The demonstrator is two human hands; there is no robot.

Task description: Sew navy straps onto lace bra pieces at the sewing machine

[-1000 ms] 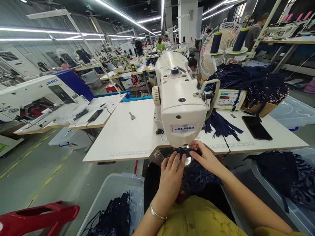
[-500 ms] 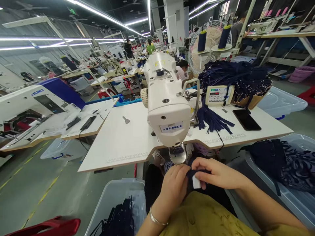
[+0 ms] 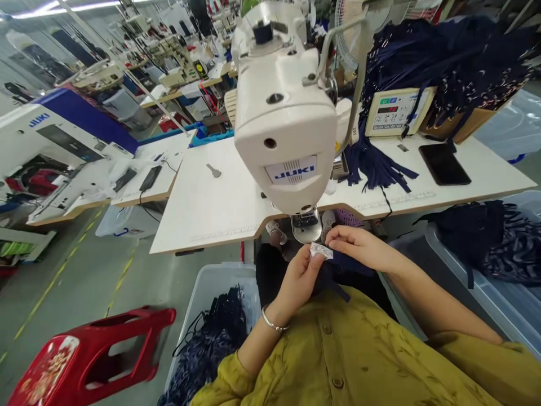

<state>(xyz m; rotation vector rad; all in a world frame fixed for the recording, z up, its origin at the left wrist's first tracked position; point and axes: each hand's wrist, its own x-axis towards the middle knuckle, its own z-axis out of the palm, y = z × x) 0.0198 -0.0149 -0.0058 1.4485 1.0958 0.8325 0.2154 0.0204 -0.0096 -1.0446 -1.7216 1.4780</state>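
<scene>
In front of my lap, below the sewing machine's end, my left hand (image 3: pixel 299 275) pinches a small white label (image 3: pixel 321 251) with dark printing, its thumb lying over the lower edge. The fingers of my right hand (image 3: pixel 357 246) are closed at the label's right edge. Navy fabric (image 3: pixel 338 288) hangs under and behind both hands, and its full shape is hidden. Just beyond them stands the white sewing machine (image 3: pixel 287 124), with its rounded metal bed end (image 3: pixel 306 226) close to the label.
The white table (image 3: pixel 211 208) bears a metal key-like piece (image 3: pixel 213 171), a control panel (image 3: pixel 399 111), a phone (image 3: pixel 444 164) and heaped navy straps (image 3: pixel 422 62). Bins of navy pieces stand left (image 3: pixel 207 332) and right (image 3: pixel 486 242). A red stool (image 3: pixel 97 355) is at lower left.
My view has tilted down. The label, earlier a blank white patch on dark fabric, now shows its printed face between my hands. My left hand has shifted its grip to the label.
</scene>
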